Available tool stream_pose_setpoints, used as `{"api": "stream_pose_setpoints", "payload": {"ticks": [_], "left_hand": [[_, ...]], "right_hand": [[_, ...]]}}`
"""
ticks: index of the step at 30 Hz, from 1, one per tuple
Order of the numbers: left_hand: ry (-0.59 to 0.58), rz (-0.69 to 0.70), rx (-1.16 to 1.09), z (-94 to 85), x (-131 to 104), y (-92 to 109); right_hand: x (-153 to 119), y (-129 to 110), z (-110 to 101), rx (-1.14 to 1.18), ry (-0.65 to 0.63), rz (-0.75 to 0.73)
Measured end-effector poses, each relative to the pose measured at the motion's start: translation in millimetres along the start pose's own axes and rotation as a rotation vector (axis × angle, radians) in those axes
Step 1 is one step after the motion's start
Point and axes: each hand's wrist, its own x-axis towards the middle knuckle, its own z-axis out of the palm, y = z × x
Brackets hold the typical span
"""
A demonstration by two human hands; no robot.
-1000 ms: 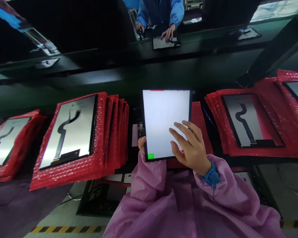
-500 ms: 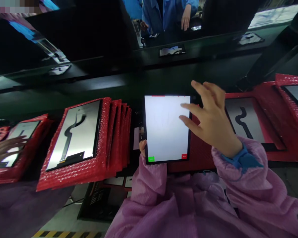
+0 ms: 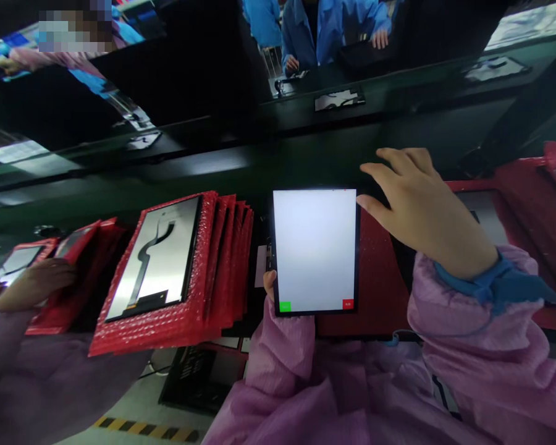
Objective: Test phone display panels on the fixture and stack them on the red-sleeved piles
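Note:
A lit display panel [image 3: 314, 250] shows a white screen with a green box at its lower left corner and a red one at its lower right. My left hand [image 3: 269, 284] holds it by the lower left edge; only the thumb shows, the other fingers being hidden behind the panel. Just right of the panel's upper right edge, my right hand [image 3: 421, 207] hovers with fingers spread and nothing in them. A blue band [image 3: 488, 284] circles the right wrist. Under and right of the panel lies a red sheet [image 3: 382, 278].
Left of the panel, a silver panel with a black flex cable [image 3: 160, 253] tops a stack of red bubble bags [image 3: 213, 290]. A neighbour's hand [image 3: 39, 281] touches red bags at far left. More red-wrapped panels [image 3: 491, 216] are at right. A person in blue [image 3: 328, 31] is across the bench.
My right hand has moved right, off the front of the screen to beside its edge. The red strip along the screen's top is mostly gone. The neighbour's hand has shifted among the red bags.

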Motion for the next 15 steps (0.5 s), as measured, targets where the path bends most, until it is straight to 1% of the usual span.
{"api": "stream_pose_setpoints", "payload": {"ticks": [3,5,8,11,13,14,15], "left_hand": [[0.043,-0.059,-0.085,-4.4,-1,-2],[0.022,-0.104,-0.112,-6.1,-1,-3],[-0.016,-0.110,-0.139,-3.5,-3,-3],[-0.071,-0.107,-0.257,3.0,-5,-1],[-0.106,-0.112,-0.355,5.4,-6,-1],[-0.124,-0.125,-0.390,5.3,-7,-1],[-0.144,-0.144,-0.417,4.5,-7,-1]], "right_hand": [[5,6,1,0.001,-0.096,0.127],[7,10,6,0.008,-0.145,0.189],[7,13,11,0.004,-0.117,0.216],[6,11,7,-0.012,-0.122,0.247],[5,5,-1,-0.007,-0.165,0.205],[3,1,-5,0.017,-0.199,0.139],[0,-5,-8,0.061,-0.238,0.042]]}}
